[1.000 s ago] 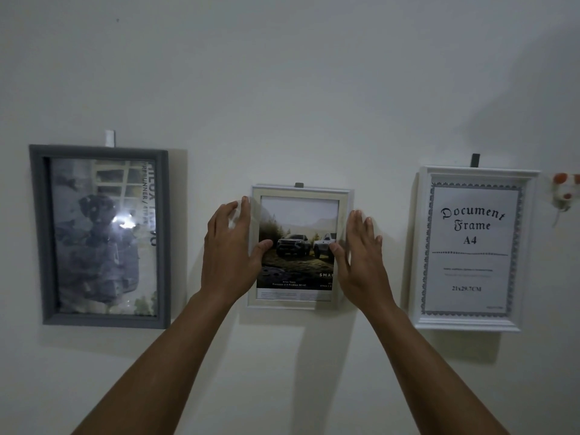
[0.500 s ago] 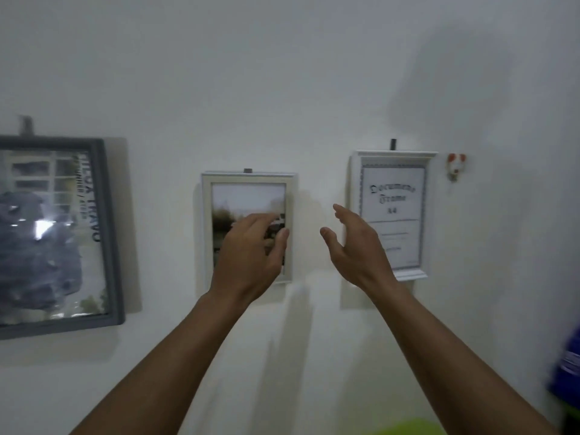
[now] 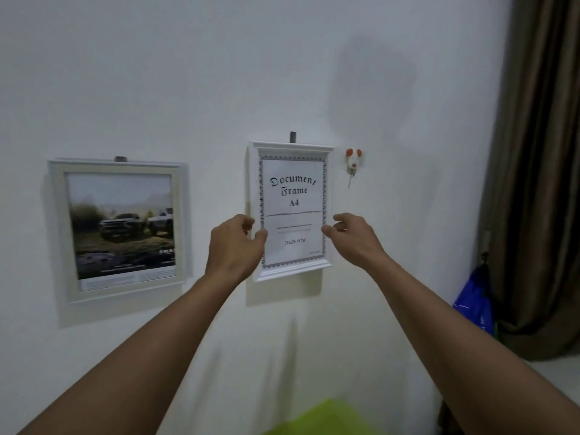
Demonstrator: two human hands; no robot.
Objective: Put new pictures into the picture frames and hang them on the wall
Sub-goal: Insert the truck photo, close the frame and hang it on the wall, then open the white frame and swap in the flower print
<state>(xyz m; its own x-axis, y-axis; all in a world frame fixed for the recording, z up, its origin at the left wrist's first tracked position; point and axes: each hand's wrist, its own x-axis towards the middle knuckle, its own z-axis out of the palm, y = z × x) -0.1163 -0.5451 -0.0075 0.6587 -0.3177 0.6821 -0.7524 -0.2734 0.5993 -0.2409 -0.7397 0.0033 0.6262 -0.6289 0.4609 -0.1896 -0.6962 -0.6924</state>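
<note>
Head view: car-picture frame (image 3: 120,230) hung, left on wall (image 3: 188,89). Document frame (image 3: 293,189), on hook (image 3: 292,137) rightward, shows stock insert; fingers (image 3: 260,236) of left hand (image 3: 233,246) and right hand (image 3: 354,237) pinch its side edges. Refill judged pending.

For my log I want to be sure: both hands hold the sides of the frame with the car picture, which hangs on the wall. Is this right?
Wrong frame. In the head view the left hand and right hand hold the sides of the white document frame, which hangs on the wall; the car picture frame is untouched.
</note>
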